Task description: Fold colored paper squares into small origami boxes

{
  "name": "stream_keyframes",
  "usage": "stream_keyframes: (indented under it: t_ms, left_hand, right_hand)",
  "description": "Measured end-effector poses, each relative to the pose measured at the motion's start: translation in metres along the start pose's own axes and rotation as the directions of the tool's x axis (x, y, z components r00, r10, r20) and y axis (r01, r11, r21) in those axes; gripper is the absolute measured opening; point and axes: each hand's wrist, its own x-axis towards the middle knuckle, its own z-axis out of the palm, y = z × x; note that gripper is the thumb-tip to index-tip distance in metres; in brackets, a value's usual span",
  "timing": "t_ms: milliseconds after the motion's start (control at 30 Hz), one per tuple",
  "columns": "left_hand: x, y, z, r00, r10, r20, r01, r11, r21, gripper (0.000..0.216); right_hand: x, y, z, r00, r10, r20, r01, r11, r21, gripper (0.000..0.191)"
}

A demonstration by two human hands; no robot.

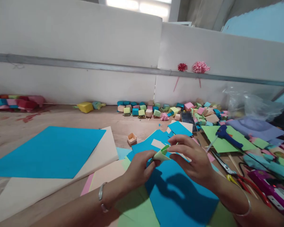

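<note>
My left hand (143, 167) is closed on a small light green paper piece (161, 154), folded into a short hollow shape with its open end toward the upper right. My right hand (191, 157) is at that open end, fingers curved and apart. Its fingertips are close to the paper's edge; whether they touch it I cannot tell. Beneath both hands lie blue paper sheets (180, 192), with shadows of the hands on them. A small peach paper box (132, 138), open at the top, stands just beyond my left hand.
A large blue sheet (49, 154) lies at left on cream paper. Several coloured paper cubes (142, 110) line the wall. To the right are a blue glue gun (228, 135) on green paper, scissors (223, 164), red-handled pliers (255, 186), a magenta device (272, 189) and a phone (189, 121).
</note>
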Motion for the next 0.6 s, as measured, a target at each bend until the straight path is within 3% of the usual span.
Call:
stream_keyframes:
  t_ms: [200,333,467,600]
  left_hand:
    - [0.001,0.007,-0.009,0.998,0.069,0.012,-0.069,0.997,-0.025,0.012]
    - [0.001,0.011,-0.012,0.984,0.018,0.178,0.028,0.967,-0.253,0.017]
    - [0.003,0.012,-0.018,0.933,0.012,0.360,0.109,0.943,-0.316,0.019]
    - [0.003,0.011,-0.022,0.830,-0.045,0.556,0.252,0.919,-0.303,0.019]
  right_hand:
    - [0.004,-0.002,-0.003,0.995,0.068,0.073,-0.077,0.987,0.140,0.008]
    - [0.005,-0.004,-0.006,0.992,0.091,0.087,-0.106,0.975,0.194,0.006]
    - [0.007,-0.006,-0.011,0.977,0.119,0.177,-0.150,0.973,0.174,0.014]
    - [0.006,-0.005,-0.017,0.943,0.089,0.321,-0.123,0.989,0.088,0.016]
